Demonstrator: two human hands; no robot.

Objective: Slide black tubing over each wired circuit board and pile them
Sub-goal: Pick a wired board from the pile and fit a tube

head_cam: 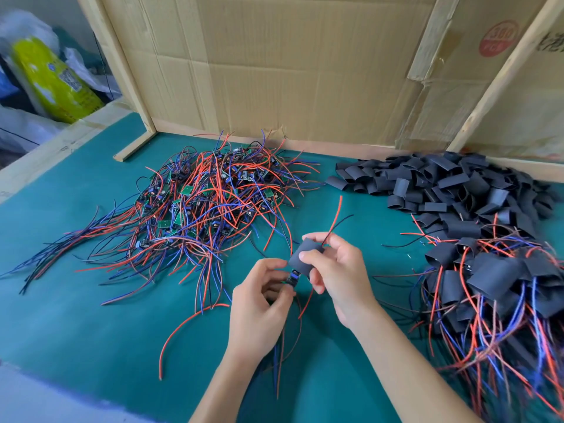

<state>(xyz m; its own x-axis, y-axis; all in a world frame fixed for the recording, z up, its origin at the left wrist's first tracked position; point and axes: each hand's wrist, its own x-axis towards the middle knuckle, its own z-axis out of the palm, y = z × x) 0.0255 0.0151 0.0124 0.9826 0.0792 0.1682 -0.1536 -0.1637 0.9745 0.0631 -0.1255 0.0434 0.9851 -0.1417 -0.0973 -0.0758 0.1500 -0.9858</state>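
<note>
Tubing was halfway onto the board when this was taken. Your right hand pinched a black sleeve between thumb and fingers, and your left hand gripped the small circuit board just below the sleeve's lower mouth, fingers curled around it. A red wire and a dark wire had already come out of the sleeve's far end, so the threading looked done but the board itself was only partly covered, by my reading. You held the pair above the green mat, near its middle. Taking that sleeve as the landmark: up and to its left lay a large tangle of bare boards with red, blue and black leads, all waiting. Up and to its right sat the heap of loose sleeves. Directly to its right, near the mat's edge, was the pile of finished pieces. Judging by the two piles, you had a fair batch done, yet more than half seemed left.
</note>
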